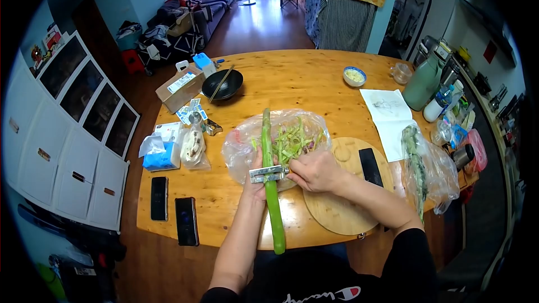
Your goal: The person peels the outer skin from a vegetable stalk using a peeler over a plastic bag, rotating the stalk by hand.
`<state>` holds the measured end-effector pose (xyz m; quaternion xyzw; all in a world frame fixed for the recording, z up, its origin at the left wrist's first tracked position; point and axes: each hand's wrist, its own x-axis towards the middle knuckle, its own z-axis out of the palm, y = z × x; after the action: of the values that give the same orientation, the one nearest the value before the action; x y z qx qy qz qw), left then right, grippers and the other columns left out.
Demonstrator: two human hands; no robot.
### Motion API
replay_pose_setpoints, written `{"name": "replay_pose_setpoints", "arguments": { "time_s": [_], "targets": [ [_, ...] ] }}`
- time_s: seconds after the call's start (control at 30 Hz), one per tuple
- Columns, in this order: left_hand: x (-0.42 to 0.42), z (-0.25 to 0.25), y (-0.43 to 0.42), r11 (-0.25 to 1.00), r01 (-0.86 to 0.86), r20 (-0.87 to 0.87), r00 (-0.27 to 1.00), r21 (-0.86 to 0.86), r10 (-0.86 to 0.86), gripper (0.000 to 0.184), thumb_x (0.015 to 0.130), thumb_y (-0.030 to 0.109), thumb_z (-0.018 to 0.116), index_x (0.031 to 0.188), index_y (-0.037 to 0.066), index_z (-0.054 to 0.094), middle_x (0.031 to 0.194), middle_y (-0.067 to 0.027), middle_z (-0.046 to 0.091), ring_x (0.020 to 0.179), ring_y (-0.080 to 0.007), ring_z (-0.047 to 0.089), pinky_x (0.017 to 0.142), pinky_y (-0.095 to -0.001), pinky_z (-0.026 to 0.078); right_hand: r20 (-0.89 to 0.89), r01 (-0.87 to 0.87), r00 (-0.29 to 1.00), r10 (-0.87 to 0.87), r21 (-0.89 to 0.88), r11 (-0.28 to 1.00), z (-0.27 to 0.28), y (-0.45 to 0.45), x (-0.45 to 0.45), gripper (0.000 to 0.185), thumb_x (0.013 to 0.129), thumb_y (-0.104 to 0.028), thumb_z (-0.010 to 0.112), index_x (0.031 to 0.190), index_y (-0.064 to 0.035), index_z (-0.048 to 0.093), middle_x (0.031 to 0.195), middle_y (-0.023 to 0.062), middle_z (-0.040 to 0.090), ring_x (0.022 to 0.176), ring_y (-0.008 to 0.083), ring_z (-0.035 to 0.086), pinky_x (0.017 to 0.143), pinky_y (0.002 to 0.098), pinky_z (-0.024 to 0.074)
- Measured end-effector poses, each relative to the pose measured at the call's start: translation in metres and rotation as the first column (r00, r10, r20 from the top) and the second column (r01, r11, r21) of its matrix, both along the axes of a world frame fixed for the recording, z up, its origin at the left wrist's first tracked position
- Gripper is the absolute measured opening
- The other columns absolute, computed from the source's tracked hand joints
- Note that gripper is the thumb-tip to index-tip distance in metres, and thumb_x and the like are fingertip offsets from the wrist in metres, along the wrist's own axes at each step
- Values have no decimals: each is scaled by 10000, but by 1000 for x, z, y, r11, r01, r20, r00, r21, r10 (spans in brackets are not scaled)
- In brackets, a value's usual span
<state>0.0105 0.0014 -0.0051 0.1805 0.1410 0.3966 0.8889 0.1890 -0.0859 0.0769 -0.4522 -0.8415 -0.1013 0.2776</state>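
A long green stalk points away from me over the table's front edge. My left hand is wrapped round it from the left and below, near its middle. A metal peeler lies across the top of the stalk, and its handle end is in my closed right hand. Beneath and beyond the stalk spreads a clear plastic bag with green peelings on it. Just right of the bag is a round wooden board bearing a black, flat, oblong item.
Two phones lie at the left, near tissues and a bagged item. Farther back are a black bowl with chopsticks and a small bowl. Paper, a green flask and bagged greens stand or lie right.
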Motion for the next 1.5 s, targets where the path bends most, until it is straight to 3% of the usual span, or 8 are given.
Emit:
{"name": "replay_pose_setpoints", "arguments": {
  "time_s": [0.37,0.67,0.9,0.93,1.03,1.37,1.47,1.5],
  "targets": [
    [-1,-1,0,996,90,193,978,-21,-84,553,1042,518,472,1493,201,420,786,-20,589,640,-121,559,521,-244,483,-13,-38,999,38,2,999,-9,-14,-8,298,880,-329,701,747,-125,529,600,54,534,505,252,584,458,396,455],
    [4,-3,-1,999,35,93,995,5,-35,545,1045,500,480,1457,142,469,732,-16,576,618,-124,538,562,-243,468,-34,-23,999,22,-14,1000,-10,-9,-5,262,883,-296,697,748,-140,535,579,41,525,493,253,581,458,384,455],
    [5,-4,-2,998,63,-160,985,5,-61,559,1060,480,450,1491,124,437,675,-1,549,540,-84,534,477,-220,478,17,2,1000,-2,3,1000,-7,-7,-3,268,898,-293,684,747,-135,530,575,36,541,494,241,588,456,381,456],
    [7,2,-4,996,59,-94,993,-70,-65,551,1067,470,434,1502,133,421,666,6,542,508,-83,526,450,-227,484,13,12,1000,-12,-1,1000,-8,-4,0,267,900,-291,682,747,-134,529,574,37,542,493,241,587,456,381,456],
    [2,-1,-9,991,132,34,991,24,-133,550,1072,467,419,1514,139,404,691,5,560,509,-80,517,439,-230,477,8,58,998,-58,4,998,-5,0,2,272,898,-288,681,738,-135,523,574,37,540,486,244,584,453,381,453],
    [-3,17,-17,991,124,-162,980,46,-115,542,1082,470,391,1552,202,353,749,-2,577,535,-86,500,431,-213,419,-43,95,995,-95,-1,995,-9,11,8,290,901,-292,675,726,-125,516,542,57,550,482,271,590,443,408,445],
    [-1,-1,-14,991,133,6,991,11,-133,500,1100,427,356,1555,223,346,790,-23,559,594,-111,520,462,-220,448,-91,146,985,-148,-24,989,-16,20,19,287,900,-304,678,734,-127,525,541,61,556,486,275,595,441,421,444],
    [0,-4,-12,989,139,-36,990,51,-138,498,1102,424,346,1557,221,340,789,-24,539,604,-115,516,465,-220,448,-95,164,982,-165,-22,986,-14,22,20,283,903,-308,675,738,-128,530,540,62,556,488,278,596,441,424,445]
  ]
}}
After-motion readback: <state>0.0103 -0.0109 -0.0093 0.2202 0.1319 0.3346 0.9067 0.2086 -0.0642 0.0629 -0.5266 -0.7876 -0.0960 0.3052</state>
